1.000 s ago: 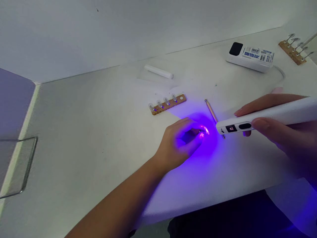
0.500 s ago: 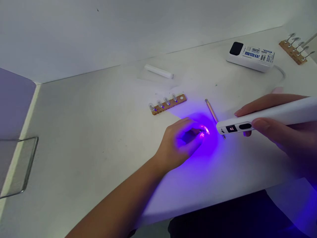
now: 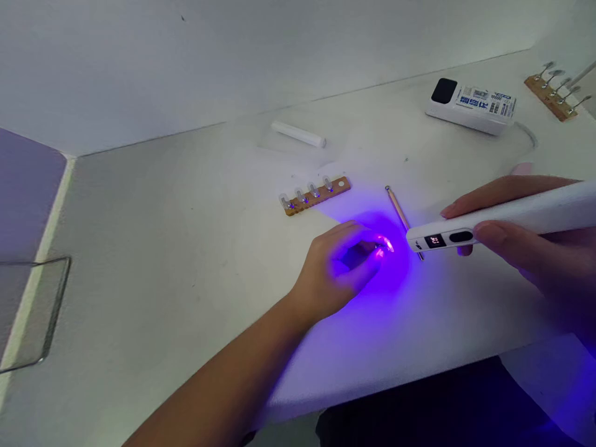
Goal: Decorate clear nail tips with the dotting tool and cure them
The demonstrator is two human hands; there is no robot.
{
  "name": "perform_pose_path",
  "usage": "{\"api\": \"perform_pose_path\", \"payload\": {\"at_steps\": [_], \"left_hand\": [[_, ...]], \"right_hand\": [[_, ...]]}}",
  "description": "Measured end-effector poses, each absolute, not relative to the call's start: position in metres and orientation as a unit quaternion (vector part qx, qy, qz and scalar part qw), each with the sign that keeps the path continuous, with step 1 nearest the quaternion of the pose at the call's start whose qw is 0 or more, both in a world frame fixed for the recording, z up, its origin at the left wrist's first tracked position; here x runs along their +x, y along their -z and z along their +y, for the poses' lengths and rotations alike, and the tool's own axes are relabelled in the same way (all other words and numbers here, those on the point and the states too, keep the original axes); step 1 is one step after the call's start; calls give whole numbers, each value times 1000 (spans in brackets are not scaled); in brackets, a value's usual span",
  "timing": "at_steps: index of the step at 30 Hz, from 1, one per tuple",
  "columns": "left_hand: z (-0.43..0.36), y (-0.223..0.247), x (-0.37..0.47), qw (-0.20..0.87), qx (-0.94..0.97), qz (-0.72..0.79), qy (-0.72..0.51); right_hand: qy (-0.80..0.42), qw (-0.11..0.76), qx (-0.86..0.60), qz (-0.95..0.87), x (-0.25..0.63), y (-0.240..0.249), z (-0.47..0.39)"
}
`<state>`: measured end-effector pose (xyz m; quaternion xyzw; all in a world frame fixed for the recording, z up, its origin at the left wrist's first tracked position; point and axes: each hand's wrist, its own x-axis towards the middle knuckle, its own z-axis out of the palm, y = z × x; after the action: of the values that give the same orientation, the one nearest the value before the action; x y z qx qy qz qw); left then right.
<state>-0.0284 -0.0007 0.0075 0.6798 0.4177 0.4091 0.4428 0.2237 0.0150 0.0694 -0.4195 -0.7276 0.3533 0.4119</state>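
My left hand (image 3: pixel 333 267) is closed in a pinch over the table. Between its thumb and fingertips is a small nail tip (image 3: pixel 390 246), glowing pink-white in violet light; its lower part is hidden by the fingers. In my right hand (image 3: pixel 531 248) is a white handheld UV lamp (image 3: pixel 507 214), with a small lit display and a dark button under the thumb. The lamp's head points left at the nail tip, a short gap apart. Partly under that head lies a dotting tool (image 3: pixel 397 207) with a copper-coloured handle and metal ends.
A wooden strip (image 3: pixel 319 198) with several clear nail tips lies beyond my left hand. Behind it is a white tube (image 3: pixel 298 134). At the back right are a white device (image 3: pixel 472 107) with a cable and another strip (image 3: pixel 552 99) bearing several tips. A wire frame (image 3: pixel 56 310) stands at left.
The digits on the lamp's display look different. Both hands, the lamp and the nail tip have stayed in place.
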Motion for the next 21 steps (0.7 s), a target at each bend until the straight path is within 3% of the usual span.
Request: {"api": "perform_pose_path", "payload": {"at_steps": [15, 21], "left_hand": [[0, -9, -28, 442, 680, 417, -410], [-1, -8, -26, 435, 670, 429, -421]], "right_hand": [[-371, 406, -426, -718, 224, -72, 13], [-326, 403, -438, -734, 222, -71, 13]]}}
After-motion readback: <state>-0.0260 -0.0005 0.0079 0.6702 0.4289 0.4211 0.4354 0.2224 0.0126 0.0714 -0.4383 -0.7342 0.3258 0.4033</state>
